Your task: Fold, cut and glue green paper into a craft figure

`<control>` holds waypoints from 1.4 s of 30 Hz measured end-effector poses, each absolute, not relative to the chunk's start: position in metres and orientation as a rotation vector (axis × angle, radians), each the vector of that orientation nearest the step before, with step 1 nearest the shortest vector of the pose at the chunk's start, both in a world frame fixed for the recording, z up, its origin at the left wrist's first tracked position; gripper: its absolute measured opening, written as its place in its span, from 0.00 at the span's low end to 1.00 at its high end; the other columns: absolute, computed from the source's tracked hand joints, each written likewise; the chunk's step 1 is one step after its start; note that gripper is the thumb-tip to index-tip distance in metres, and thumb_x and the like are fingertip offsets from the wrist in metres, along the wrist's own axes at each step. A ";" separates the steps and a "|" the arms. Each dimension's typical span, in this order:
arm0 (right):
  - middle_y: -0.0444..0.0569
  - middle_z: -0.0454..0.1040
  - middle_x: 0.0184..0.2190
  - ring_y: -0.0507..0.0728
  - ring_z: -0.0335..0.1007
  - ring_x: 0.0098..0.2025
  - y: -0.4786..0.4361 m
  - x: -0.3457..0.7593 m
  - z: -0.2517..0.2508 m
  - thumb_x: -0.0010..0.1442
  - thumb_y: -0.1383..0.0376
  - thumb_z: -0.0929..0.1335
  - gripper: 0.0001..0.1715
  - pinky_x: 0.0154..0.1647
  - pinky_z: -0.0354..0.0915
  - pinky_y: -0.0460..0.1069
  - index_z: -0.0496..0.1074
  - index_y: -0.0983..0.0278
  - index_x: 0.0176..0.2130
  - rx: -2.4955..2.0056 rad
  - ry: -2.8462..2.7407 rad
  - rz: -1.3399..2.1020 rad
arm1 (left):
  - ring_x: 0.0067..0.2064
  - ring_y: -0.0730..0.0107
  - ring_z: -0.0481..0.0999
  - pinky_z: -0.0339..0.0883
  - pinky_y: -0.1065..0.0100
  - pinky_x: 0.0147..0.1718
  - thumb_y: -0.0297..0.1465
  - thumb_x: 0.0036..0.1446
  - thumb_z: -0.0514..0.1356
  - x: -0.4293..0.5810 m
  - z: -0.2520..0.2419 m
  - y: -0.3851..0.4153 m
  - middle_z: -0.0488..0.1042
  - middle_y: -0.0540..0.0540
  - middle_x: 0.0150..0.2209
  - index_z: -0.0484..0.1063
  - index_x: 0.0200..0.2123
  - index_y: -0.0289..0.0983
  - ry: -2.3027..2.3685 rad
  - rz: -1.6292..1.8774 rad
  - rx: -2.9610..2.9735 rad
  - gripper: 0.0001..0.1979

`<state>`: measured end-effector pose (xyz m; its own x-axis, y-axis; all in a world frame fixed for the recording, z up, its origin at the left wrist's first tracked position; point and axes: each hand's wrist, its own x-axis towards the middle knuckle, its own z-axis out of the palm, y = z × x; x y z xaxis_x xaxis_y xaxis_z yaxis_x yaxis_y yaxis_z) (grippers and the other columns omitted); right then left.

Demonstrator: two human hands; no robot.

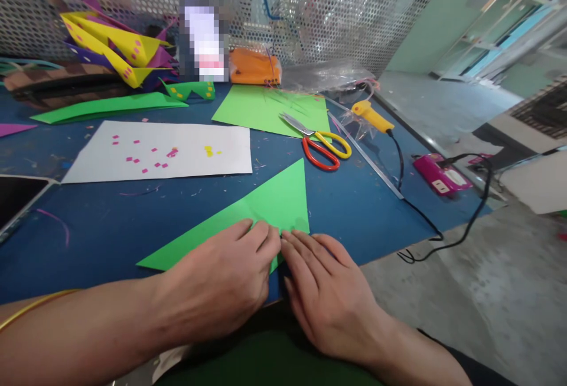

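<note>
A green sheet of paper [270, 197], folded into a long triangle, lies on the blue table close to its front edge. My left hand [230, 273] is closed over the paper's near part, its fingers curled and pinching at the sheet. Just to the right, my right hand [328, 291] rests with fingers stretched out flat, its fingertips on the paper's lower right part and touching the left fingers. The hands hide the paper's near edge. Beyond the triangle lies a pair of scissors [315, 142] with one red and one yellow handle, blades parted.
Behind are a white sheet [177, 132] with small pink and yellow pieces, a light green sheet [243, 105], folded paper shapes [115, 46], an orange packet [254, 67] and a blurred-out upright screen [204, 37]. At right, a yellow glue gun [372, 117] has its cord by a pink box [440, 174].
</note>
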<state>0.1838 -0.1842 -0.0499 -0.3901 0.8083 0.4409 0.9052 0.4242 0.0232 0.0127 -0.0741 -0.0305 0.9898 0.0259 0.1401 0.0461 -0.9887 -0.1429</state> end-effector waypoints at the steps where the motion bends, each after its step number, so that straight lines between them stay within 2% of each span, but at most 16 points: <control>1: 0.65 0.75 0.53 0.66 0.70 0.56 -0.185 0.185 -0.049 0.66 0.69 0.61 0.21 0.57 0.62 0.59 0.72 0.81 0.52 -1.467 -2.322 -0.369 | 0.39 0.51 0.69 0.63 0.54 0.34 0.27 0.57 0.55 0.013 -0.030 -0.074 0.75 0.35 0.38 0.78 0.31 0.34 -0.026 -0.184 -2.964 0.11; 5: 0.64 0.77 0.50 0.64 0.72 0.54 -0.188 0.189 -0.046 0.66 0.70 0.61 0.20 0.59 0.61 0.58 0.73 0.81 0.50 -1.475 -2.306 -0.386 | 0.35 0.54 0.66 0.59 0.55 0.31 0.28 0.58 0.55 0.014 -0.025 -0.073 0.72 0.39 0.33 0.75 0.27 0.36 -0.043 -0.141 -2.975 0.12; 11: 0.61 0.78 0.49 0.64 0.73 0.52 -0.192 0.194 -0.047 0.65 0.71 0.61 0.20 0.61 0.57 0.60 0.73 0.80 0.50 -1.477 -2.289 -0.356 | 0.34 0.57 0.62 0.54 0.56 0.30 0.28 0.59 0.54 0.015 -0.022 -0.071 0.68 0.42 0.31 0.74 0.27 0.37 -0.116 -0.177 -3.035 0.11; 20: 0.62 0.79 0.48 0.64 0.74 0.50 -0.188 0.196 -0.046 0.63 0.72 0.62 0.19 0.63 0.55 0.60 0.73 0.81 0.49 -1.441 -2.276 -0.321 | 0.34 0.57 0.62 0.55 0.56 0.29 0.28 0.60 0.55 0.018 -0.022 -0.068 0.66 0.44 0.30 0.74 0.31 0.34 -0.147 -0.237 -3.073 0.09; 29: 0.58 0.77 0.52 0.63 0.70 0.57 -0.196 0.198 -0.044 0.65 0.71 0.61 0.20 0.62 0.57 0.59 0.72 0.77 0.53 -1.503 -2.317 -0.317 | 0.35 0.58 0.65 0.58 0.58 0.32 0.29 0.62 0.54 0.016 -0.020 -0.065 0.70 0.42 0.30 0.74 0.32 0.34 -0.198 -0.245 -3.132 0.10; 35: 0.60 0.79 0.48 0.62 0.73 0.51 -0.192 0.200 -0.044 0.64 0.73 0.61 0.19 0.62 0.58 0.60 0.72 0.79 0.51 -1.466 -2.304 -0.347 | 0.35 0.58 0.65 0.56 0.59 0.31 0.29 0.61 0.55 0.013 -0.020 -0.065 0.70 0.42 0.31 0.73 0.32 0.35 -0.211 -0.184 -3.151 0.09; 38: 0.60 0.79 0.48 0.62 0.74 0.50 -0.189 0.202 -0.043 0.63 0.73 0.61 0.19 0.63 0.57 0.60 0.72 0.79 0.51 -1.442 -2.311 -0.335 | 0.33 0.59 0.63 0.53 0.59 0.29 0.28 0.59 0.56 0.014 -0.021 -0.066 0.68 0.43 0.29 0.72 0.29 0.35 -0.222 -0.215 -3.129 0.07; 42: 0.56 0.79 0.47 0.60 0.72 0.50 -0.186 0.203 -0.041 0.64 0.71 0.61 0.18 0.64 0.53 0.60 0.71 0.75 0.51 -1.457 -2.272 -0.246 | 0.32 0.59 0.63 0.52 0.58 0.27 0.28 0.59 0.57 0.015 -0.019 -0.066 0.68 0.44 0.28 0.72 0.28 0.35 -0.206 -0.177 -3.112 0.07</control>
<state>0.2034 -0.1861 -0.0412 -0.3567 0.8222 0.4435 0.8981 0.4325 -0.0794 0.0153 -0.0656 -0.0191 0.9848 0.1305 0.1143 0.1326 -0.9911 -0.0106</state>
